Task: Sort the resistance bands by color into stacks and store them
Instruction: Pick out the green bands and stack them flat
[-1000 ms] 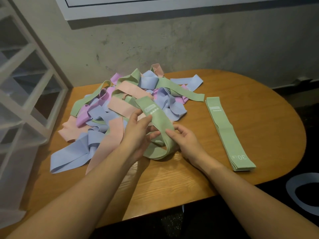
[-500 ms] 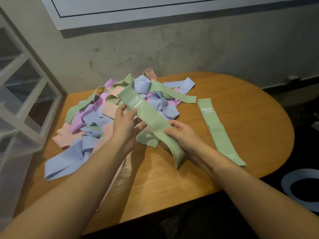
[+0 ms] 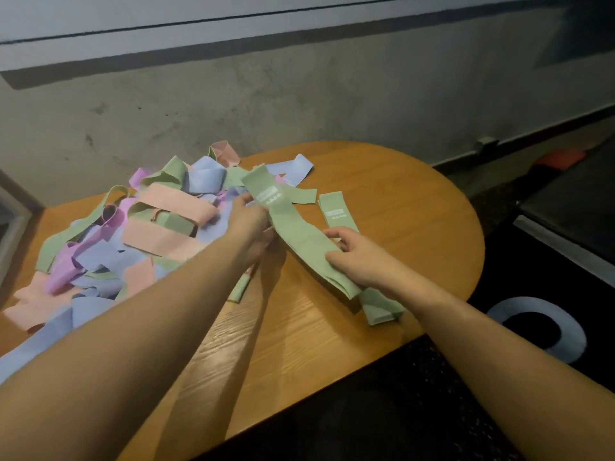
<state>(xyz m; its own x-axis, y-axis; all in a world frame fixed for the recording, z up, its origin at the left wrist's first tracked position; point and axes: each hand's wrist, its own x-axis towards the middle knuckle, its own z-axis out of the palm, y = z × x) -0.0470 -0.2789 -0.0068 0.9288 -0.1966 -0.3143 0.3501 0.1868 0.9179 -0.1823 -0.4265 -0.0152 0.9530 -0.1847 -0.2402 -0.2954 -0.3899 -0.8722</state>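
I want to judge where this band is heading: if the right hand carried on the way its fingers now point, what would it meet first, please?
The right hand points up-left along the green band it holds, so it would probably reach the left hand gripping the same band first, with the mixed pile behind it; depth is unclear.

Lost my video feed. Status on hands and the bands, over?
Left hand and right hand both grip one green band, flattened. Green stack partly under it. Mixed pile unsorted. Nothing blocking.

A flat green band (image 3: 301, 234) stretches diagonally above the green stack (image 3: 372, 294), beside the mixed-colour heap (image 3: 143, 227), perhaps touching it.
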